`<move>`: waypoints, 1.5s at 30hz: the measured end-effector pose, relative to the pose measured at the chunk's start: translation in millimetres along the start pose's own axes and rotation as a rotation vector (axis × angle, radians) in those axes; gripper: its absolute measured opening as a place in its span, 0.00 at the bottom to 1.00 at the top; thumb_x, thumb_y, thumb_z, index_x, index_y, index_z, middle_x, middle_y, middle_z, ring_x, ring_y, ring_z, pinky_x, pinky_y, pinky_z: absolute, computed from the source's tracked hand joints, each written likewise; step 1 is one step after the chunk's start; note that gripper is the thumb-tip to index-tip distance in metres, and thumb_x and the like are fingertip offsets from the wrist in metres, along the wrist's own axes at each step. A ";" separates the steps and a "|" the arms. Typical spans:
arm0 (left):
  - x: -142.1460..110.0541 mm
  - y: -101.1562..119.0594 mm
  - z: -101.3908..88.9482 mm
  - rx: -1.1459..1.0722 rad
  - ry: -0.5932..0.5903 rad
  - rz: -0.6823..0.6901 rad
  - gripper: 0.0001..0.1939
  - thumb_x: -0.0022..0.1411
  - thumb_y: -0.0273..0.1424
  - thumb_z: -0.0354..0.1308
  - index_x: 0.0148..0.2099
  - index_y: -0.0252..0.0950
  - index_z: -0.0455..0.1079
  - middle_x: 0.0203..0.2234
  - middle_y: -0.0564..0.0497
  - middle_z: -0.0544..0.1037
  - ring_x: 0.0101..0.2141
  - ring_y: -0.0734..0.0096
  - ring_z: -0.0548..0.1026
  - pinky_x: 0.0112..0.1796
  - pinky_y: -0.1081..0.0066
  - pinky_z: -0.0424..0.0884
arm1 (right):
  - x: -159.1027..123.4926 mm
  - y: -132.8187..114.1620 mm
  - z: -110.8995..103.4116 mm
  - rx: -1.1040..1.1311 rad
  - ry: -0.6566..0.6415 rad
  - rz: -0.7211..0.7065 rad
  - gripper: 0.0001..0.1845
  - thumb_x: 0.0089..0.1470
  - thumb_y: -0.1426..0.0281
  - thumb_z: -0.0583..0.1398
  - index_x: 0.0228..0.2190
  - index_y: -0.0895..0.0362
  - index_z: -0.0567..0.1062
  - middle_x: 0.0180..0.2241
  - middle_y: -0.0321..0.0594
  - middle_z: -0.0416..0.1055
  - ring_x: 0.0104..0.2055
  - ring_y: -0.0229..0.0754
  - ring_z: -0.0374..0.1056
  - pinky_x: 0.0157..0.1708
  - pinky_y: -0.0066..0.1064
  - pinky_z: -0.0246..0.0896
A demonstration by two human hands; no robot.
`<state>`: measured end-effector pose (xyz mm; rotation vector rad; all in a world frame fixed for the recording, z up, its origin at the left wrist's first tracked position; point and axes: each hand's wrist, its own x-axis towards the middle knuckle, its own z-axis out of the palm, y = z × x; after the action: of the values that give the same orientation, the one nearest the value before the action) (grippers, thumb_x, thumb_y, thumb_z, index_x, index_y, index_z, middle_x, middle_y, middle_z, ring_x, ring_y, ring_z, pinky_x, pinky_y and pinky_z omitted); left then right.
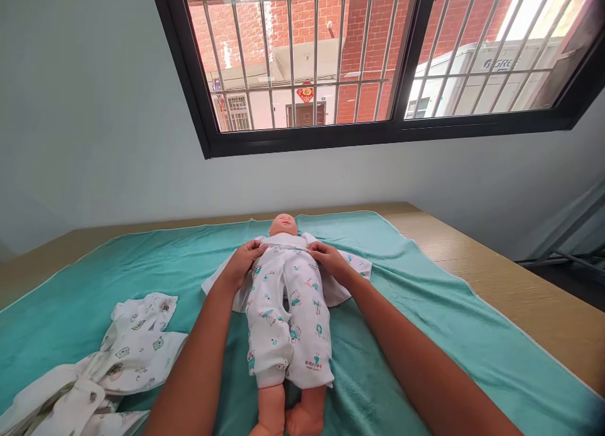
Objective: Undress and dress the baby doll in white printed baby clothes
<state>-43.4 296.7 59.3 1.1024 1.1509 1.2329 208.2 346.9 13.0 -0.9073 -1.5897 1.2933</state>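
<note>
A baby doll [283,223] lies on its back on a teal cloth [378,373], its head toward the wall and its bare feet toward me. It wears white printed baby pants [309,297]. Under and beside its body a white baby shirt [355,264] is spread out. My left hand [246,259] pinches the waistband of the pants at the doll's left-of-view side. On the opposite side, the fingers of my right hand [328,258] are closed on the same waistband.
Crumpled white printed baby clothes [127,354] lie on the cloth at the left. The wooden table [472,259] shows around the cloth, its right edge slanting toward me. Behind it rises a pale wall [302,181] with a barred, black-framed window [302,143].
</note>
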 end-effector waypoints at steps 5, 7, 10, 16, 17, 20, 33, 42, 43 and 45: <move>14.5 -6.1 11.9 -0.210 0.072 -0.022 0.15 0.43 0.34 0.69 0.32 0.34 0.70 0.23 0.55 0.75 0.24 0.75 0.70 0.29 0.74 0.66 | 8.2 5.6 17.4 0.180 0.196 0.092 0.11 0.45 0.64 0.59 0.22 0.55 0.63 0.20 0.29 0.58 0.23 0.34 0.51 0.24 0.28 0.48; 18.0 -10.9 11.0 -0.206 0.100 -0.030 0.13 0.45 0.34 0.67 0.32 0.34 0.71 0.23 0.55 0.75 0.24 0.74 0.70 0.30 0.73 0.67 | 11.1 10.3 22.9 0.178 0.264 0.151 0.10 0.44 0.65 0.59 0.22 0.55 0.62 0.20 0.30 0.58 0.23 0.34 0.51 0.24 0.28 0.49; 16.6 -17.5 1.9 -0.161 0.099 -0.068 0.12 0.45 0.33 0.68 0.30 0.33 0.71 0.21 0.54 0.75 0.22 0.74 0.69 0.28 0.72 0.66 | 12.5 16.4 23.0 0.140 0.266 0.163 0.12 0.44 0.64 0.62 0.22 0.55 0.63 0.21 0.29 0.60 0.23 0.34 0.52 0.24 0.28 0.48; 3.1 -29.3 -35.4 0.065 -0.210 -0.191 0.15 0.51 0.38 0.67 0.37 0.34 0.73 0.29 0.50 0.78 0.29 0.69 0.74 0.29 0.73 0.67 | 2.7 18.4 -3.8 0.135 -0.173 0.206 0.20 0.45 0.53 0.65 0.24 0.58 0.70 0.21 0.30 0.62 0.23 0.32 0.53 0.23 0.26 0.49; 1.4 -31.6 -41.3 0.066 -0.247 -0.190 0.15 0.52 0.38 0.66 0.38 0.34 0.73 0.31 0.50 0.78 0.31 0.68 0.75 0.30 0.73 0.67 | 0.6 17.1 -8.6 0.154 -0.224 0.210 0.20 0.45 0.54 0.66 0.25 0.59 0.72 0.22 0.32 0.64 0.24 0.32 0.55 0.24 0.26 0.50; -2.2 -37.3 -55.3 0.028 -0.336 -0.189 0.15 0.53 0.36 0.66 0.41 0.34 0.73 0.36 0.47 0.78 0.37 0.65 0.76 0.37 0.71 0.69 | -3.5 11.8 -19.7 0.165 -0.333 0.238 0.17 0.44 0.58 0.68 0.29 0.60 0.76 0.28 0.36 0.70 0.29 0.35 0.62 0.30 0.28 0.57; -4.9 -39.8 -55.2 -0.016 -0.431 -0.119 0.13 0.43 0.24 0.68 0.34 0.34 0.71 0.33 0.49 0.76 0.35 0.65 0.74 0.37 0.70 0.68 | -9.9 4.1 -18.0 0.193 -0.511 0.285 0.13 0.42 0.68 0.69 0.32 0.60 0.78 0.33 0.39 0.74 0.37 0.41 0.69 0.40 0.32 0.64; -8.1 -39.1 -30.6 -0.129 -0.075 -0.011 0.15 0.40 0.26 0.65 0.28 0.35 0.60 0.21 0.59 0.69 0.22 0.78 0.66 0.25 0.77 0.62 | -12.1 14.3 6.6 0.486 -0.242 0.260 0.13 0.40 0.70 0.69 0.27 0.58 0.71 0.26 0.33 0.70 0.29 0.36 0.66 0.31 0.28 0.61; -8.6 -38.0 -27.5 -0.120 -0.037 -0.002 0.15 0.40 0.26 0.65 0.28 0.36 0.60 0.21 0.59 0.69 0.21 0.79 0.66 0.24 0.77 0.61 | -11.4 15.4 8.6 0.487 -0.203 0.248 0.14 0.40 0.69 0.69 0.27 0.57 0.70 0.26 0.33 0.69 0.28 0.36 0.65 0.30 0.28 0.60; -7.2 -37.8 -21.3 -0.104 0.028 0.016 0.15 0.39 0.27 0.65 0.27 0.36 0.60 0.19 0.60 0.69 0.20 0.78 0.65 0.23 0.77 0.60 | -9.6 17.5 12.7 0.478 -0.110 0.216 0.15 0.39 0.66 0.69 0.25 0.56 0.69 0.24 0.32 0.68 0.26 0.35 0.63 0.28 0.29 0.58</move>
<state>-60.5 288.0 19.8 1.0213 1.0884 1.3091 199.9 337.2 -6.9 -0.7253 -1.2006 1.8034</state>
